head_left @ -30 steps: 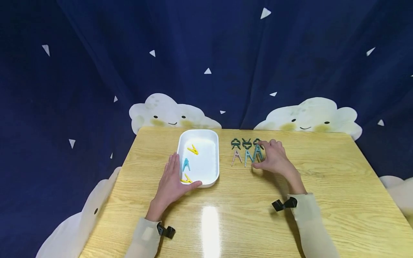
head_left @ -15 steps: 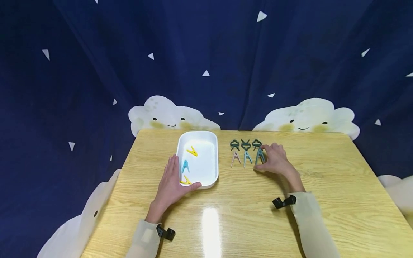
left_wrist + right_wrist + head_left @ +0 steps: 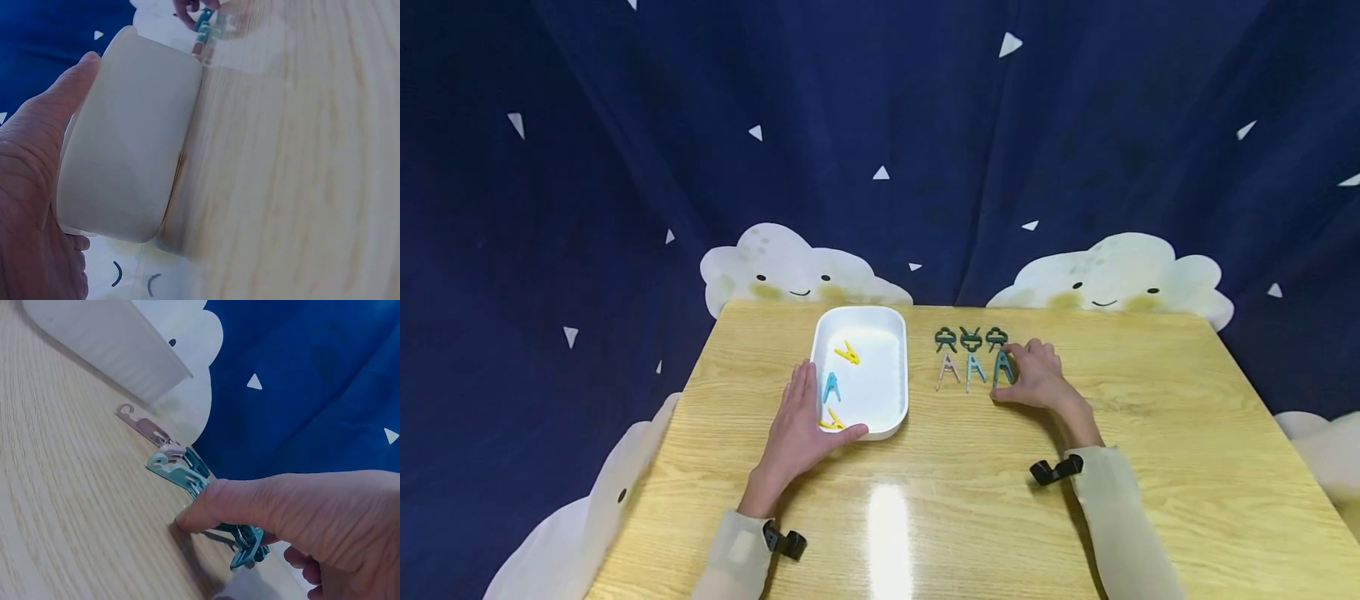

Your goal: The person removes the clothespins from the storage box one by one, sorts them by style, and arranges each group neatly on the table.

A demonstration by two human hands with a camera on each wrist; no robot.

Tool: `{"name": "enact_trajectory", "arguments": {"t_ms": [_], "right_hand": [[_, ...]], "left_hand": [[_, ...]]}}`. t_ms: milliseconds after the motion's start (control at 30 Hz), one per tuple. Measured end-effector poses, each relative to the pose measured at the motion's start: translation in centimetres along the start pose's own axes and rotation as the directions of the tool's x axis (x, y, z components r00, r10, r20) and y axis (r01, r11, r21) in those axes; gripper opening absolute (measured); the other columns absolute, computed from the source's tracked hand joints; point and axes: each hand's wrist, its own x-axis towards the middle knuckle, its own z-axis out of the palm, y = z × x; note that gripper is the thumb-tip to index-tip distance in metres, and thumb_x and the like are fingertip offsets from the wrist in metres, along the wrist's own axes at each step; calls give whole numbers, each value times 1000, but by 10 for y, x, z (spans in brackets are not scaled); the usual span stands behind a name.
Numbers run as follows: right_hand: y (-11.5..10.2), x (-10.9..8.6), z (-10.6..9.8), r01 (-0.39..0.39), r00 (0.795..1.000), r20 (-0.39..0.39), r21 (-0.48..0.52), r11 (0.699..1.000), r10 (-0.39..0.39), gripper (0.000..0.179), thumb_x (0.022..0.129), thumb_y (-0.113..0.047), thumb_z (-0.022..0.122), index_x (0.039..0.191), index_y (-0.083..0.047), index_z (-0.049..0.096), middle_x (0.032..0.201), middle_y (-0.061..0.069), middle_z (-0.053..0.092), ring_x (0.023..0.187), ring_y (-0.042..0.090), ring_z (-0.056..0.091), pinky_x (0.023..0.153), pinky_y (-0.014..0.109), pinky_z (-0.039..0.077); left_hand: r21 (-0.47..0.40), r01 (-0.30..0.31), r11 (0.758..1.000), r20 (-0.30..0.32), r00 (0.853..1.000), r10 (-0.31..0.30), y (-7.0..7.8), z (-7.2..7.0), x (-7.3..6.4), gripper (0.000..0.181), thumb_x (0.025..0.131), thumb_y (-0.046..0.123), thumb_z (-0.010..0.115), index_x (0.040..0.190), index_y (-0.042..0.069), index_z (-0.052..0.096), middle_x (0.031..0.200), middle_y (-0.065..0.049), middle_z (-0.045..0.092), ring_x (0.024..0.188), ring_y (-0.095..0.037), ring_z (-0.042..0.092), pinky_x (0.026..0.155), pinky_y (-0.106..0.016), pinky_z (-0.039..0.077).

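Note:
My left hand (image 3: 796, 421) lies along the left side of a white plastic box (image 3: 904, 367), fingers straight against the wall and thumb across the near rim. Inside the box are two yellow clothespins (image 3: 848, 353) and a light blue clothespin (image 3: 831, 387). My right hand (image 3: 1036, 375) pinches a dark teal clothespin (image 3: 1002, 367) on the table, index finger at its top and thumb at its lower end. To its left lie a pale blue clothespin (image 3: 974, 368) and a pink clothespin (image 3: 948, 368). In the right wrist view, my hand partly hides the teal clothespin (image 3: 247, 544).
Behind the clothespins, a row of dark green clips (image 3: 971, 340) lies near the far edge of the wooden table (image 3: 970, 483). A dark blue curtain (image 3: 820, 167) with clouds and white triangles hangs beyond that edge.
My right hand has shifted the dark teal clothespin slightly right, apart from the pale blue one, lining it up with the row. The left hand and box have stayed in place.

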Motion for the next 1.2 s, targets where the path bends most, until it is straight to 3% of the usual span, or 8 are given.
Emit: {"name": "enact_trajectory", "arguments": {"t_ms": [267, 567, 933, 1200], "right_hand": [[3, 2, 7, -15, 1000, 23, 40, 999, 14, 90, 74, -50, 88, 143, 0, 57, 106, 18, 49, 94, 36, 38, 74, 42, 30], [1, 16, 13, 24, 997, 66, 117, 993, -32, 91, 78, -51, 85, 150, -6, 53, 110, 17, 47, 98, 35, 36, 81, 44, 29], [11, 6, 8, 11, 996, 85, 112, 994, -21, 93, 79, -51, 85, 153, -6, 50, 112, 19, 47, 99, 36, 37, 80, 44, 32], [6, -3, -4, 28, 999, 20, 100, 995, -30, 93, 76, -44, 91, 152, -7, 52, 106, 18, 47, 97, 34, 36, 79, 43, 30]], "left_hand": [[1, 14, 1000, 6, 1000, -14, -6, -2, 0, 145, 71, 92, 66, 167, 3, 5, 175, -17, 8, 162, -33, 4, 130, -52, 12], [-7, 33, 999, 4, 999, -33, -15, -11, -2, 145, 71, 87, 72, 167, 3, 2, 175, -19, 6, 161, -37, 4, 129, -55, 12], [-21, 32, 999, 28, 999, -31, -6, -5, 1, 146, 70, 90, 68, 167, 4, 1, 175, -15, 2, 162, -35, 3, 130, -54, 10], [-4, 9, 1000, 26, 1000, -9, -1, -2, 2, 146, 70, 89, 70, 167, 3, 2, 175, -15, 3, 161, -35, 3, 129, -57, 13]]}}
